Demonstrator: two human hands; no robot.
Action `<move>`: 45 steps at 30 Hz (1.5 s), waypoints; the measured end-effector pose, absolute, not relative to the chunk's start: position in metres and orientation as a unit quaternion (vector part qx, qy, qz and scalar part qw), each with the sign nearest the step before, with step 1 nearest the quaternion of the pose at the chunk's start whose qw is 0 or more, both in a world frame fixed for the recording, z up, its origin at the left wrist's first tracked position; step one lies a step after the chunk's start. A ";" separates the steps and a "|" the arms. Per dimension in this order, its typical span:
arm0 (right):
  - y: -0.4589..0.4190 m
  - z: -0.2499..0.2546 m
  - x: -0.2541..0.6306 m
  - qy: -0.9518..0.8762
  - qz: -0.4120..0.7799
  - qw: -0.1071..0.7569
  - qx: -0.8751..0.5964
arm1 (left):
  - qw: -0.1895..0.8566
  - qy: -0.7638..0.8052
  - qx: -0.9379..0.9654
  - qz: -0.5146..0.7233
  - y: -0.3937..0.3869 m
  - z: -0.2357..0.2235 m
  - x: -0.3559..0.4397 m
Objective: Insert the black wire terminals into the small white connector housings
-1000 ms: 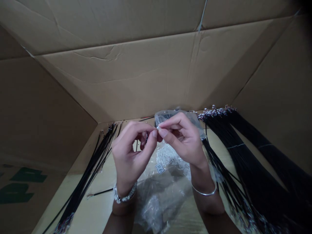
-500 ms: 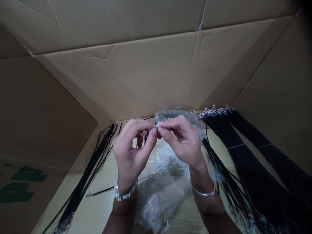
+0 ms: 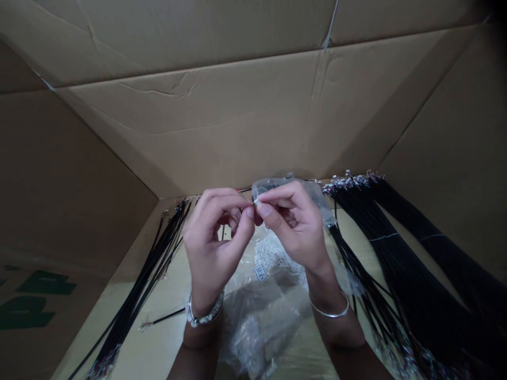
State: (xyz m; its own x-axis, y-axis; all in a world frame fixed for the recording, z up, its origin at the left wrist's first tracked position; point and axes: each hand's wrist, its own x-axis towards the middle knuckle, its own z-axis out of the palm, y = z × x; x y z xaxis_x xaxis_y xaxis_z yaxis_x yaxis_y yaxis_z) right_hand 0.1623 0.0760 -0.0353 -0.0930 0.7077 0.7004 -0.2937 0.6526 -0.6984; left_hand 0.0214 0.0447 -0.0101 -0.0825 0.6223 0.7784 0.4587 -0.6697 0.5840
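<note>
My left hand (image 3: 212, 237) and my right hand (image 3: 291, 227) are raised close together, fingertips meeting. A tiny white connector (image 3: 256, 201) is pinched between my right thumb and forefinger. My left thumb and forefinger close right beside it, on what looks like the end of a thin black wire, mostly hidden by my fingers. Below my hands lies a clear plastic bag (image 3: 257, 322) of small white parts, with a small printed label (image 3: 260, 273). Another clear bag (image 3: 285, 186) lies beyond my right hand.
Bundles of black wires with crimped ends lie to the left (image 3: 146, 285) and right (image 3: 400, 253) on a pale board (image 3: 103, 322). A single loose wire (image 3: 162, 317) lies near my left wrist. Brown cardboard walls (image 3: 198, 126) rise around and above.
Both hands have risen slightly, with the fingertips still together on the white connector. The bags and wire bundles stay in place.
</note>
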 end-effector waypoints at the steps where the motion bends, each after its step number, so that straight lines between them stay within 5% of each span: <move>1: 0.076 -0.035 0.162 -0.633 0.378 0.655 -0.162 | 0.070 0.404 0.672 0.617 0.045 -0.010 0.021; 19: 0.083 -0.041 0.158 -0.680 0.221 0.673 -0.187 | 0.019 0.421 0.665 0.617 0.047 -0.009 0.019; 29: 0.080 -0.041 0.154 -0.618 0.391 0.667 -0.140 | 0.034 0.408 0.657 0.633 0.048 -0.011 0.023; 45: 0.069 -0.035 0.156 -0.631 0.342 0.678 -0.159 | 0.087 0.375 0.642 0.663 0.049 -0.012 0.024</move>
